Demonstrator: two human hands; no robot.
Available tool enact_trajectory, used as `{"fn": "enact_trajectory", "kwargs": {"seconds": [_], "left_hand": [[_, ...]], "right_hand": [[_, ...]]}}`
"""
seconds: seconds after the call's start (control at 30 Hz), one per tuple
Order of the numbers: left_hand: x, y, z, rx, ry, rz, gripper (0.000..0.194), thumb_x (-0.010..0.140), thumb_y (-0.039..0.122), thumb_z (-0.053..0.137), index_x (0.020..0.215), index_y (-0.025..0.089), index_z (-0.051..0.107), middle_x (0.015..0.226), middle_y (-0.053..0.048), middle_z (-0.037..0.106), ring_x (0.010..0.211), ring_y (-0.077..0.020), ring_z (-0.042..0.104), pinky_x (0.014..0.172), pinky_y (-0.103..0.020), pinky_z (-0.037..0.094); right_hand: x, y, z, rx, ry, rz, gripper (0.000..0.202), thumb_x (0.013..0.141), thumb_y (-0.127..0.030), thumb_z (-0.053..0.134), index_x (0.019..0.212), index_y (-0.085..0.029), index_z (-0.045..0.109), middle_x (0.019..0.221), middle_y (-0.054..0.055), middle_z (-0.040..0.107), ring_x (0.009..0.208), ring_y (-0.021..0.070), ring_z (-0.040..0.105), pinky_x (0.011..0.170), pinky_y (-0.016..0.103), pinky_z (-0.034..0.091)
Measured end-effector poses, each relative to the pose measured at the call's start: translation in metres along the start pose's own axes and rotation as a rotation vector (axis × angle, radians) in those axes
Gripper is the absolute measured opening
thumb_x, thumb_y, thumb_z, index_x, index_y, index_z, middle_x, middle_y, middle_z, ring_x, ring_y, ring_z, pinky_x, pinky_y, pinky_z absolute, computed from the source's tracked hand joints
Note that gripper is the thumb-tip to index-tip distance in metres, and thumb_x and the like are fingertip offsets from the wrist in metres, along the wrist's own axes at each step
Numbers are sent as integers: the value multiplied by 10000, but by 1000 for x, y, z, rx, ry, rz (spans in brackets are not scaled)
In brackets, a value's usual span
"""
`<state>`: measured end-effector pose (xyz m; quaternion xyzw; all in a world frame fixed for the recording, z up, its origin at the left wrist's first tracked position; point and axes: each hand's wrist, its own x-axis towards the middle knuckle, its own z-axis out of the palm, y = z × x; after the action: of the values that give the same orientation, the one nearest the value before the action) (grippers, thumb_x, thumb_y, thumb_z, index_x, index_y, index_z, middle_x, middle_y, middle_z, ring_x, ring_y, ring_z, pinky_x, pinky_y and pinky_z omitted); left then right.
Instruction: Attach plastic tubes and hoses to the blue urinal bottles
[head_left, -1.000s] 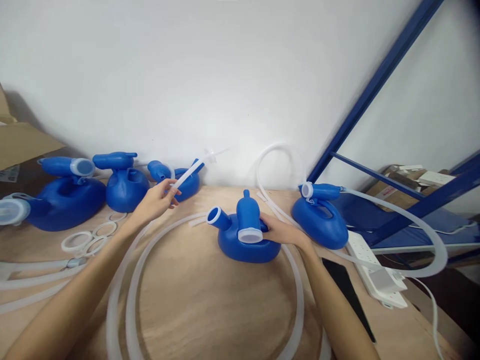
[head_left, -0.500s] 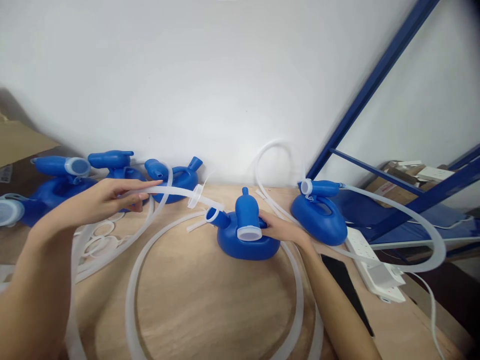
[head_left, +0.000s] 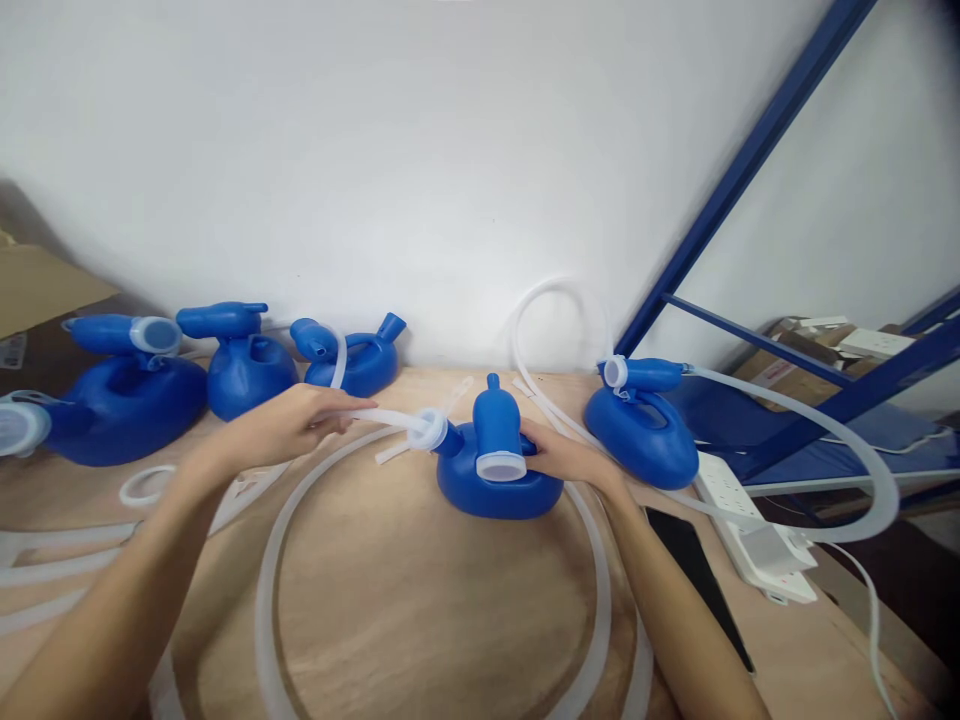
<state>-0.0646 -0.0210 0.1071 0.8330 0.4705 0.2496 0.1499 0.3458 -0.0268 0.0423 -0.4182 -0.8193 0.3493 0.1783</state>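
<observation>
A blue plastic bottle with a rounded body (head_left: 499,503) sits upright on the wooden table (head_left: 435,610), its open neck (head_left: 453,440) slanting up to the left and a blue cylindrical cup with a white rim (head_left: 496,425) above its handle side. At the neck's mouth is a translucent ring-shaped cap (head_left: 427,428), and a translucent flexible tube (head_left: 384,418) runs into it; whether the cap is seated, I cannot tell. The left hand (head_left: 304,420) is nearer the neck — its fingers pinch the tube, whose long axis runs left to right from the fingertips towards the mouth, which lies just to their right. The right hand (head_left: 559,455) touches the bottle's right side by the handle; its fingertips are hidden, so how tightly they close I cannot tell. Farther out, a translucent tube loop (head_left: 270,600) curves across the table, and a second blue bottle (head_left: 641,440) stands to the right, near a white power strip (head_left: 731,515).
</observation>
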Motion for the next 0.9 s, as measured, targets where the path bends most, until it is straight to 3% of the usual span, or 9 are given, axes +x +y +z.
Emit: {"fn": "enact_trajectory", "kwargs": {"seconds": [0.1,0.23,0.33,0.47,0.6,0.73,0.9], "left_hand": [[5,14,28,131,-182,35,420,913,339,478,1225,220,732,1008,-76,789,900,-270,732,803,-344,567],[7,29,58,168,-188,37,652,1005,577,470,1581,272,484,1235,-109,765,995,-306,749,884,-390,550],[11,36,69,143,-160,40,649,1014,664,443,1559,320,516,1411,-92,698,1051,-296,748,942,-393,543],[19,38,68,120,-146,114,563,996,567,509,1426,229,641,1429,-88,691,1207,-314,697,1035,-411,524],[19,32,63,105,-170,150,567,880,410,647,1402,189,654,1417,-100,696,1278,-338,656,1108,-447,493],[20,26,59,53,-205,130,587,855,359,679,1419,205,632,1376,-85,714,1207,-317,695,1013,-417,542],[34,28,49,91,-312,206,552,858,287,705,1403,224,644,1325,-66,749,1142,-292,725,968,-369,536]], "right_hand": [[0,-1,0,-15,11,-24,620,919,-472,698,1476,-223,582,1546,124,594,1399,381,569,1195,581,440],[4,7,4,-61,70,-87,663,833,-443,795,1430,-206,633,1517,151,614,1349,409,602,1165,595,466],[7,19,10,-100,139,-134,701,744,-466,879,1370,-219,681,1481,150,640,1359,417,595,1164,597,466],[11,30,17,-133,208,-212,817,628,-508,959,1352,-234,696,1445,140,671,1327,420,623,1156,588,480],[12,30,20,-118,232,-250,618,783,-429,859,1348,-236,696,1379,125,719,1276,386,672,1123,566,515],[11,24,21,-117,235,-246,625,782,-399,853,1361,-226,691,1371,132,729,1253,383,690,1104,555,526],[10,20,22,-40,282,-223,678,713,-468,907,1322,-235,721,1288,107,774,1156,374,738,1041,515,568]]}}
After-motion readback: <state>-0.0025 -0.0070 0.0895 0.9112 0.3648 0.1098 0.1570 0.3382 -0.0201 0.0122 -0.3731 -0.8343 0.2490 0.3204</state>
